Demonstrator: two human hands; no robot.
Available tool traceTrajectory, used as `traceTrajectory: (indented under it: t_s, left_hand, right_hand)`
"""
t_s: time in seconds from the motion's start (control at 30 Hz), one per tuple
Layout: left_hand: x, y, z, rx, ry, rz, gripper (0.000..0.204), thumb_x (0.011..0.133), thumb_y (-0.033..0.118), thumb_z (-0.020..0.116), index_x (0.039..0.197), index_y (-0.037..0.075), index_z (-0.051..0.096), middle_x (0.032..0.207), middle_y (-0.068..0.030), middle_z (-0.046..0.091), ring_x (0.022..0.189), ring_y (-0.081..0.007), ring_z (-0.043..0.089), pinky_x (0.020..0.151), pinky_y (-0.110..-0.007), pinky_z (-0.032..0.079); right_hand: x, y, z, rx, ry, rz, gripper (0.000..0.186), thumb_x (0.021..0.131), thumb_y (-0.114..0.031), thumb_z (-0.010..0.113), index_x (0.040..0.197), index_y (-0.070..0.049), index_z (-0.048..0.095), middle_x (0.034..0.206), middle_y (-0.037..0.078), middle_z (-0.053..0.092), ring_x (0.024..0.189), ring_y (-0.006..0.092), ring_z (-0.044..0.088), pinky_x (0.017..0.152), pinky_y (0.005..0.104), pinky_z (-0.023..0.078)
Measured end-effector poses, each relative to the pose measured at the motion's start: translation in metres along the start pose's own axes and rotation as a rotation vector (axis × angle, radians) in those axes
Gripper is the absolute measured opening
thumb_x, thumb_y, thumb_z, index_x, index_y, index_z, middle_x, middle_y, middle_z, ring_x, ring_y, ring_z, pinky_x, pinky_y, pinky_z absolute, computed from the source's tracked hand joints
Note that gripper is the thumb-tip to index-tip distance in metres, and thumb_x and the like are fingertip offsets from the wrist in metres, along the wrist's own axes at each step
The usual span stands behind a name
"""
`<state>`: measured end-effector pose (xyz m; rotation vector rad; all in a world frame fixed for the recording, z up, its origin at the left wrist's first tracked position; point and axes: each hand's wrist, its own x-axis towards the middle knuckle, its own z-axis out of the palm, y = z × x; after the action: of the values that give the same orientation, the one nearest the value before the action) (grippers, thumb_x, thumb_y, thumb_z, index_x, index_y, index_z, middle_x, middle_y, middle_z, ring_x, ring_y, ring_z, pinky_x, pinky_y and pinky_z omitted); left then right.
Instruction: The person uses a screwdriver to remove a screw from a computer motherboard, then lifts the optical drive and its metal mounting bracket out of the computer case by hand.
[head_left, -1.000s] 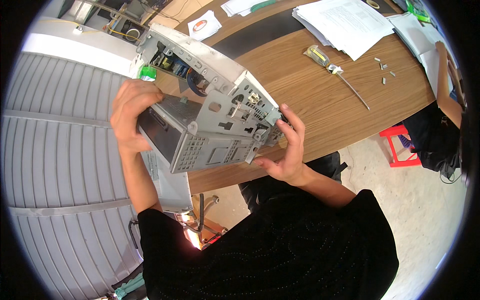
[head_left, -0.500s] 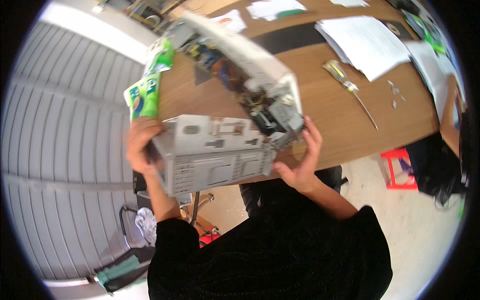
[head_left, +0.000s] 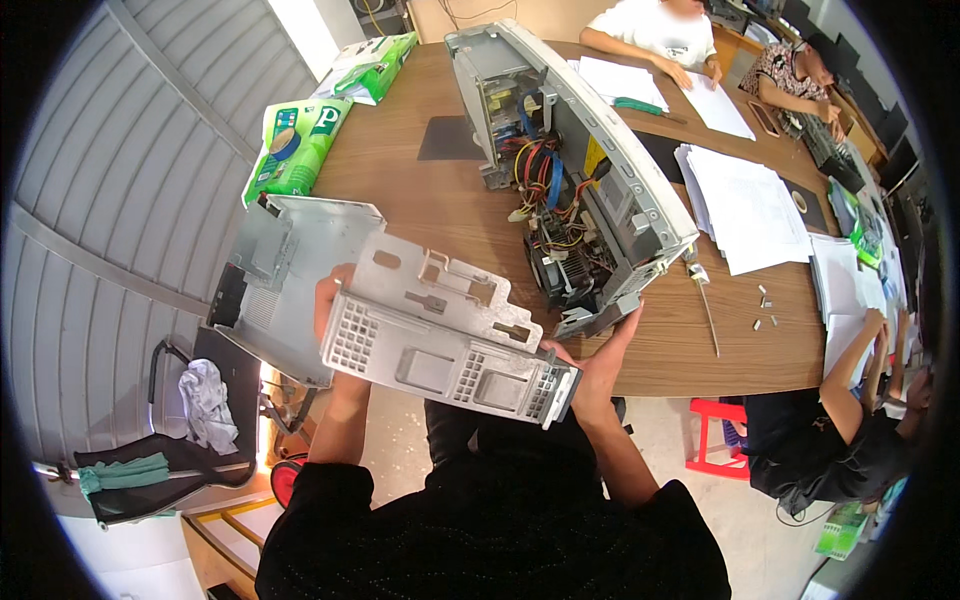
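A grey perforated metal bracket (head_left: 430, 370), with square holes and cut-outs, is held tilted in front of me at the table's near edge. My left hand (head_left: 338, 300) grips its left end; most of those fingers are hidden behind the metal. My right hand (head_left: 598, 375) is at its right end, thumb behind the edge, fingers stretching up beside the near corner of an opened computer case (head_left: 640, 200). Coloured cables (head_left: 540, 165) and a heatsink (head_left: 570, 265) show inside the case. Left of the bracket lies a bent metal cover panel (head_left: 345, 225).
Green bags (head_left: 300, 150) lie at the table's left. A screwdriver (head_left: 703, 290), small white bits (head_left: 763, 300) and paper stacks (head_left: 745, 205) are right of the case. Other people sit at the far side and right. A red stool (head_left: 695, 440) stands below the table's right.
The view has shifted, bringing the far people and cover panel into sight. The bracket has tilted down to the right, and its right end now overlaps my right hand.
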<state>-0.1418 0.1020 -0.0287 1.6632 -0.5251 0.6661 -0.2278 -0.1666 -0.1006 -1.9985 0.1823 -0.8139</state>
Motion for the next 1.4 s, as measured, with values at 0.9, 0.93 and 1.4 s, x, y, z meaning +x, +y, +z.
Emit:
traceTrajectory:
  t_s: [0.9,0.93,1.4]
  left_hand:
    - [0.089,-0.044,0.145,-0.553,-0.376,-0.399,0.117,0.053,0.09,0.06,0.122,-0.004,0.052,0.115,-0.0081,0.059,0.107,-0.016,0.053,0.094,-0.032,0.042]
    - [0.088,-0.045,0.147,-0.549,-0.371,-0.399,0.117,0.053,0.09,0.06,0.122,-0.004,0.052,0.115,-0.0081,0.059,0.107,-0.016,0.053,0.094,-0.032,0.042]
    - [0.111,-0.049,0.142,-0.457,-0.56,-0.299,0.103,0.07,0.082,0.056,0.126,-0.004,0.051,0.118,-0.0092,0.059,0.109,-0.0188,0.054,0.095,-0.033,0.043]
  right_hand:
    - [0.087,-0.072,-0.027,-0.053,0.192,-0.657,0.101,0.077,-0.052,0.073,0.15,-0.012,0.017,0.149,0.032,0.01,0.14,0.0501,0.015,0.108,0.0604,0.025]
    - [0.087,-0.072,-0.026,-0.048,0.188,-0.658,0.101,0.077,-0.052,0.073,0.15,-0.012,0.017,0.149,0.032,0.01,0.14,0.0501,0.015,0.108,0.0604,0.025]
    - [0.095,-0.077,-0.018,-0.159,0.367,-0.636,0.085,0.073,-0.039,0.077,0.142,-0.01,0.037,0.145,0.04,0.014,0.133,0.0614,0.019,0.101,0.0686,0.03]
